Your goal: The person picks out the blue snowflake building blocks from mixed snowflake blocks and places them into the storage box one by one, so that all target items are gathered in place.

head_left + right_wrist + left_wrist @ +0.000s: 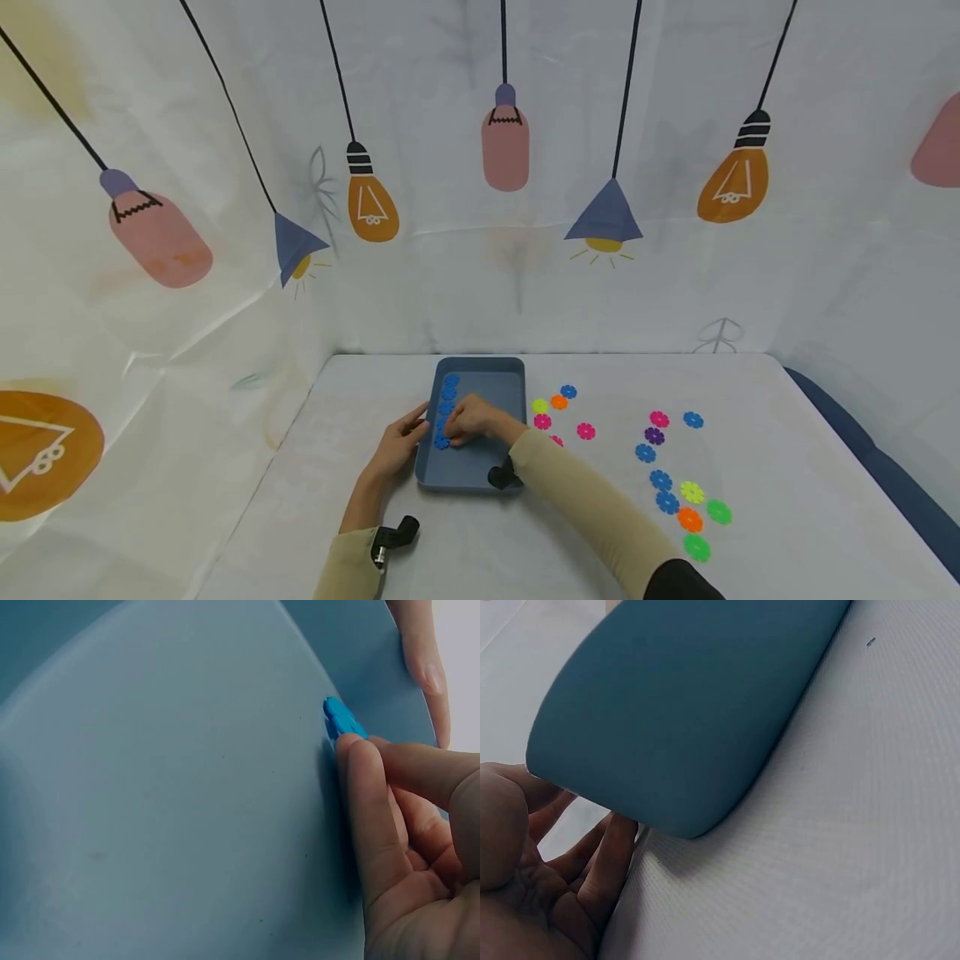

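A grey-blue tray [480, 477] lies on the table with a column of blue flower-shaped discs [450, 381] along its left side. My left hand [396, 443] holds the tray's left rim; in the left wrist view its thumb is at the rim and its fingers [611, 862] are against the outer wall. Inside the tray, my right hand [474, 419] pinches a blue flower-shaped disc [343, 718] between thumb and fingertips, close to the tray's left wall. The right hand partly covers the column in the head view.
Right of the tray lie loose flower-shaped discs: pink [586, 431], orange [558, 402], yellow [692, 492], purple [654, 436], green [697, 547] and blue [693, 420]. A lamp-patterned cloth [450, 283] hangs behind the white table [360, 383]. A dark blue chair-like edge [870, 450] stands at right.
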`<state>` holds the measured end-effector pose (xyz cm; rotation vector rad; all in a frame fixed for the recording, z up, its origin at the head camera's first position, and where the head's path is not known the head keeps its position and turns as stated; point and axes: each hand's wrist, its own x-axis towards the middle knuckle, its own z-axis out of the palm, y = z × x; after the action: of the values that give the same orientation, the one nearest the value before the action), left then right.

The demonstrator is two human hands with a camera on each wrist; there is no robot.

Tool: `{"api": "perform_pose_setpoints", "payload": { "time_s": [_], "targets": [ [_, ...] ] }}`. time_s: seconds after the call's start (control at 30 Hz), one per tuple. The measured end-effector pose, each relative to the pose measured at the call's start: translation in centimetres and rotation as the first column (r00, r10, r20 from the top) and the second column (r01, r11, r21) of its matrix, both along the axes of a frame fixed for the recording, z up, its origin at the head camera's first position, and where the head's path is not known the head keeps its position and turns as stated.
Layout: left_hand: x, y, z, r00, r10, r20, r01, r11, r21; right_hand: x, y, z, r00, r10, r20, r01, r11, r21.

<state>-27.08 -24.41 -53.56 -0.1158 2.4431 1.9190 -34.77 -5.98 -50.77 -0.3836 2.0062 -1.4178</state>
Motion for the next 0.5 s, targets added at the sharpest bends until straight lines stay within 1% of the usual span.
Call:
{"api": "perform_pose_setpoints", "payload": {
  "time_s": [0.1, 0.13, 0.3, 0.33, 0.37, 0.5],
  "targets": [
    [-0.12, -0.13, 0.1, 1.0, -0.001, -0.003, 0.001, 1.0, 0.003, 0.07, -0.12, 0.2, 1.0, -0.008, -0.016, 0.008, 1.0, 0.015],
    [0.07, -0.01, 0.54, 1.0, -0.006, -0.004, 0.006, 1.0, 0.002, 0.13, -0.14, 0.26, 1.0, -0.008, -0.026, 0.009, 1.0, 0.023],
    [0.2, 0.09, 0.39, 1.0, -0.002, -0.015, 0.002, 1.0, 0.007, 0.37, -0.22, 0.33, 0.997, -0.006, -0.077, 0.011, 0.998, 0.068],
    [0.18, 0.08, 0.31, 1.0, -0.003, -0.014, 0.003, 1.0, 0.008, 0.4, -0.25, 0.31, 0.996, -0.004, -0.084, 0.01, 0.997, 0.075],
    [0.0, -0.06, -0.14, 1.0, 0.001, -0.015, -0.001, 1.0, 0.013, 0.41, -0.28, 0.3, 0.996, -0.005, -0.088, 0.012, 0.997, 0.082],
    [0.02, -0.09, -0.23, 1.0, -0.01, -0.025, 0.011, 1.0, 0.027, 0.48, -0.36, 0.32, 0.995, -0.007, -0.101, 0.017, 0.995, 0.102]
  ]
}}
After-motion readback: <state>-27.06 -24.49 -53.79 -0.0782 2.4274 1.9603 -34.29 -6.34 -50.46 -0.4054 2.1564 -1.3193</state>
